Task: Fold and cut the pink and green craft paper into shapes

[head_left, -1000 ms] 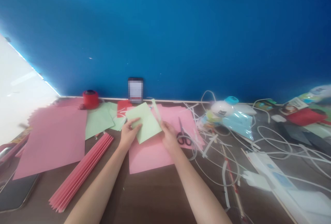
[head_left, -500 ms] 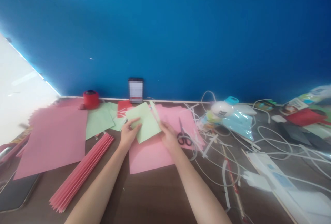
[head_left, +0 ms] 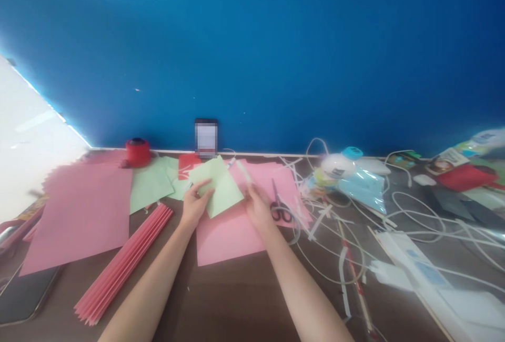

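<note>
A: What lay nearest?

B: Bare brown counter (head_left: 221, 300) in the lower middle, with pleated pink paper (head_left: 124, 265) slanting across the lower left. A little further in was a flat pink sheet (head_left: 229, 244), partly covered by the hands.

A: How were those hands set?

B: The right hand (head_left: 258, 210), below the frame's centre, had its fingers closed on the lower end of a pale strip (head_left: 242, 171), which pointed up and slightly left. The left hand (head_left: 196, 205) pinched the green paper (head_left: 221, 189) by its left side.

A: Where exactly was that paper?

B: Below and left of centre, over the pink sheet, turned so a corner pointed up. Its right corner came just beside the right fingers; I couldn't tell whether they touched.

A: What would have made for good handling?

B: A light, even pinch, I judged, since thin paper creases under a hard thumb. Holding the strip low looked sensible, though its free end probably needed guarding against bending. Keeping the two apart until both were steady seemed wise too.

A: Anything in the way?

B: The scissors (head_left: 281, 213) lay right of the right hand, near enough to catch a wrist. Farther off, a phone (head_left: 206, 138) leaned against the blue wall (head_left: 252, 58) above the paper.
</note>
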`<state>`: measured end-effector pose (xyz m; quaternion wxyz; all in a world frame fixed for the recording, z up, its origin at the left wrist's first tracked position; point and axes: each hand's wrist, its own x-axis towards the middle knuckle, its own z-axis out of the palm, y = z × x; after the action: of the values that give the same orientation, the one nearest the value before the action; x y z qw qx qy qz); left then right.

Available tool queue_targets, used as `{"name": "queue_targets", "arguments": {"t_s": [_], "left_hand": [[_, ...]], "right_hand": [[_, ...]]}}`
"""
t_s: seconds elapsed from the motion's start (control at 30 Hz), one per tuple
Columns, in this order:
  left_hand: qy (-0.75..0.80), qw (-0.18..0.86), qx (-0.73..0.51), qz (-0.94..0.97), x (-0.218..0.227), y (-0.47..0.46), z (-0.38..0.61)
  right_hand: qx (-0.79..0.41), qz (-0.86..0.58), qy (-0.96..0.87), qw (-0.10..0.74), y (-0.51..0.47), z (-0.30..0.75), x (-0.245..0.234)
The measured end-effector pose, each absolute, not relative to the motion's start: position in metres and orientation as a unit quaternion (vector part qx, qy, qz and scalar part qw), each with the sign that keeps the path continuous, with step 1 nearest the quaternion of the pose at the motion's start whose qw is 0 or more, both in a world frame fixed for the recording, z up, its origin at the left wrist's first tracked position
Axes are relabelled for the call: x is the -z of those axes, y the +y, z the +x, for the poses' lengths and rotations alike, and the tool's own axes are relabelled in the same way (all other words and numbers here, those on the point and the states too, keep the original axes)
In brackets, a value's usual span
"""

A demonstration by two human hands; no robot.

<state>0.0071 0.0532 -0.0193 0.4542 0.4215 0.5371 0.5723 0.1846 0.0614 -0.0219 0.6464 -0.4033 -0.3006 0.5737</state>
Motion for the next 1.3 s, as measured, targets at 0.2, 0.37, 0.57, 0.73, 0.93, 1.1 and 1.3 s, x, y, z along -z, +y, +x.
{"name": "queue_targets", "arguments": {"t_s": [0.2, 0.37, 0.57, 0.73, 0.93, 1.1, 1.3], "left_hand": [[0.541, 0.443, -0.571, 0.430, 0.015, 0.052, 0.008], [0.534, 0.442, -0.565, 0.448, 0.013, 0.050, 0.008], [0.528, 0.429, -0.562, 0.471, 0.017, 0.052, 0.008], [0.532, 0.415, -0.546, 0.498, 0.018, 0.052, 0.007], [0.492, 0.428, -0.506, 0.564, 0.010, 0.048, 0.007], [0.417, 0.519, -0.490, 0.563, 0.003, 0.045, 0.005], [0.458, 0.540, -0.506, 0.492, -0.009, 0.041, 0.008]], "right_hand": [[-0.302, -0.558, -0.457, 0.624, 0.052, 0.185, 0.017], [-0.137, -0.604, -0.497, 0.607, 0.050, 0.185, 0.021], [-0.196, -0.523, -0.612, 0.561, 0.039, 0.178, 0.011], [-0.326, -0.498, -0.561, 0.576, 0.039, 0.174, 0.011], [-0.427, -0.477, -0.468, 0.609, 0.050, 0.180, 0.015], [-0.444, -0.481, -0.437, 0.616, 0.056, 0.186, 0.018], [-0.469, -0.470, -0.504, 0.552, 0.053, 0.183, 0.017]]}}
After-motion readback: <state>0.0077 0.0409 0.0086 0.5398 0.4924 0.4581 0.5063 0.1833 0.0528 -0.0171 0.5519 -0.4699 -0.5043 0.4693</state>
